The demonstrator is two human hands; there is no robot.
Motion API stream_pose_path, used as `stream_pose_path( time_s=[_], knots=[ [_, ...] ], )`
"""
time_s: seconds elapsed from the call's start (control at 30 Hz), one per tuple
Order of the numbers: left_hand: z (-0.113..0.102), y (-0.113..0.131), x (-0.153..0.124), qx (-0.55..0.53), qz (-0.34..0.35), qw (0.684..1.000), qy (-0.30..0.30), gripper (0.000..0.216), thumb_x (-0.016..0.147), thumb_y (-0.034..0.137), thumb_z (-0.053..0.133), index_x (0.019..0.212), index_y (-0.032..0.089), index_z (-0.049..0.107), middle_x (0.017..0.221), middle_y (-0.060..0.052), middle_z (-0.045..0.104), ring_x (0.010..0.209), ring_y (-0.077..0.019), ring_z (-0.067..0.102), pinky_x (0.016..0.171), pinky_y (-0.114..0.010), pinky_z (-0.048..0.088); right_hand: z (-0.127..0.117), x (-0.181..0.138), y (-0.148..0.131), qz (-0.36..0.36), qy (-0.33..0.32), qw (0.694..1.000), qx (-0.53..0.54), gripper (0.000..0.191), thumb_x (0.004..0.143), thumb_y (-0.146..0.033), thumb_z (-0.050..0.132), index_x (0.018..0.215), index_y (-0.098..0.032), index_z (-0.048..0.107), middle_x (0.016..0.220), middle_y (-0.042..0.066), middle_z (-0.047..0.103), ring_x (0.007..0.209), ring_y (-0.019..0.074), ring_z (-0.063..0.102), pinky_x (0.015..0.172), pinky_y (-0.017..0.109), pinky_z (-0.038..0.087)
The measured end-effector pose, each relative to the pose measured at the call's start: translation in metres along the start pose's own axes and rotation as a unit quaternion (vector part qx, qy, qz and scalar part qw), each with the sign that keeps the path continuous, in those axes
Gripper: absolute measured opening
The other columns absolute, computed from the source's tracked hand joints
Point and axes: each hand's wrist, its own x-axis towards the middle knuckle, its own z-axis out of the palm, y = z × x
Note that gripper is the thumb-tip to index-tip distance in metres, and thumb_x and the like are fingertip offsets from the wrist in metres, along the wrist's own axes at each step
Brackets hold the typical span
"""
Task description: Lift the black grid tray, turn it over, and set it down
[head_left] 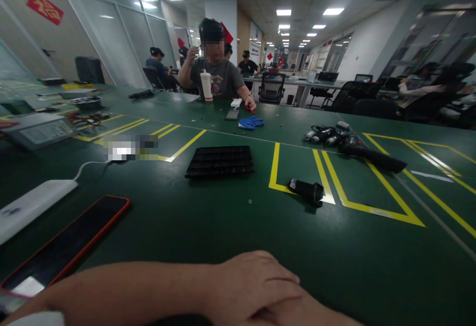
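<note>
At the bottom edge of the head view, my left forearm crosses from the left and my left hand [256, 284] lies over my right forearm [312, 311]. The left fingers are together and bent round that forearm; no tool shows in them. My right hand's fingers are hidden beneath the left hand and arm. Beyond them on the green table [208, 222] lie a flat black ribbed pad [221, 161] and a short black cylindrical thing [307, 191]. A phone with an orange-red edge [70, 239] rests left of my hands.
A white power bank [35, 204] has a white cable. Black cylindrical tools [329, 135] lie at the right, past yellow tape. Across the table sits a person [219, 75] near a white cup [207, 86] and a blue glove [252, 122]. A grey box [44, 131] stands left.
</note>
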Motion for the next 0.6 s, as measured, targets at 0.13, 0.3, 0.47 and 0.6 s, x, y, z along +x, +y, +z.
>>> stream_pose_path(
  time_s=[0.13, 0.3, 0.47, 0.6],
  knots=[
    [-0.02, -0.018, 0.004, 0.079, -0.056, 0.994, 0.056, 0.044, 0.085, 0.036, 0.041, 0.124, 0.016, 0.045, 0.123, -0.013, 0.053, 0.108, -0.0243, 0.051, 0.094, -0.038, 0.037, -0.031, 0.008, 0.021, -0.082, 0.004, 0.996, -0.028, 0.028, 0.082, -0.021, 0.05, 0.108, -0.023, 0.06, 0.113, 0.001, 0.064, 0.105, 0.0167, 0.057, 0.093, 0.028, 0.046],
    [-0.053, -0.056, 0.003, 0.249, -0.341, 0.892, 0.164, 0.037, 0.087, 0.042, 0.04, 0.107, 0.015, 0.053, 0.098, -0.011, 0.057, 0.087, -0.023, 0.053, 0.076, -0.036, 0.043, -0.089, -0.004, 0.091, 0.061, 0.152, 0.961, -0.221, 0.039, 0.087, -0.019, 0.039, 0.124, -0.018, 0.049, 0.127, 0.011, 0.052, 0.124, 0.0275, 0.038, 0.104, 0.053, 0.026],
    [-0.058, -0.077, 0.0, 0.224, -0.373, 0.895, 0.098, 0.023, 0.088, 0.034, 0.041, 0.088, 0.017, 0.055, 0.082, -0.005, 0.056, 0.068, -0.0168, 0.051, 0.062, -0.029, 0.041, -0.095, -0.006, 0.151, 0.272, 0.155, 0.926, -0.21, 0.04, 0.087, -0.032, 0.04, 0.119, -0.012, 0.052, 0.113, 0.014, 0.058, 0.109, 0.0296, 0.049, 0.097, 0.05, 0.037],
    [-0.067, -0.077, -0.007, 0.126, -0.37, 0.908, 0.149, 0.014, 0.084, 0.029, 0.045, 0.084, 0.017, 0.053, 0.079, -0.004, 0.056, 0.067, -0.0165, 0.052, 0.06, -0.029, 0.041, -0.09, -0.006, 0.157, 0.286, 0.149, 0.929, -0.18, 0.043, 0.086, -0.035, 0.041, 0.121, -0.011, 0.05, 0.11, 0.014, 0.059, 0.104, 0.0276, 0.05, 0.09, 0.044, 0.043]
  ],
)
